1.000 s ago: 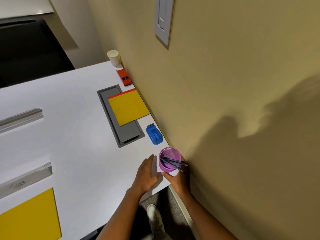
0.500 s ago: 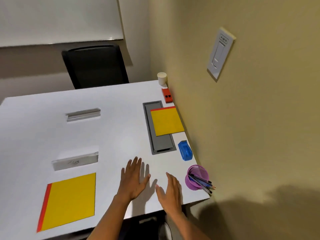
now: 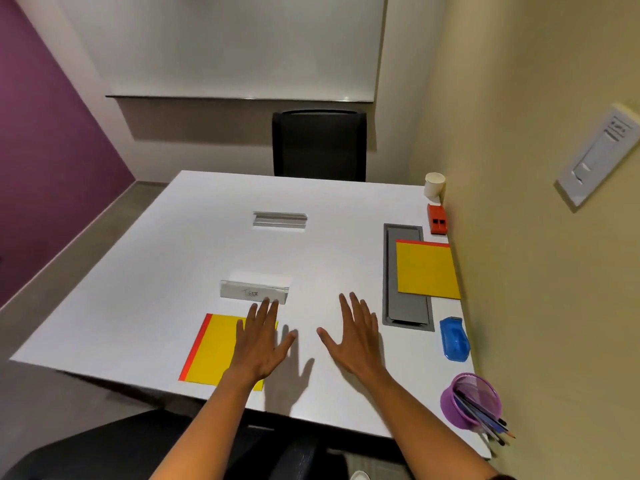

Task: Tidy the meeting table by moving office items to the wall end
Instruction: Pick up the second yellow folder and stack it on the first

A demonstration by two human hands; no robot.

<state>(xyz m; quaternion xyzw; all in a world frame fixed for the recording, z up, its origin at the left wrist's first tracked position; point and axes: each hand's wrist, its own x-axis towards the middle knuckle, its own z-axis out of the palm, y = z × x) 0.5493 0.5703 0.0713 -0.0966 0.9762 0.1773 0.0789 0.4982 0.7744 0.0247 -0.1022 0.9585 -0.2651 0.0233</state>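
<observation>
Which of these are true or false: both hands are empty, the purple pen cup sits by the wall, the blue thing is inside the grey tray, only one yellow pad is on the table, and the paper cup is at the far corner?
1. Both hands hold nothing. True: the left hand and right hand are spread open above the table.
2. The purple pen cup stands by the wall. True.
3. The blue tape dispenser lies inside the grey tray. False: it lies on the table beside it.
4. Only one yellow pad is on the table. False: one lies by the wall, another partly under the left hand.
5. The paper cup stands at the far corner. True.
</observation>
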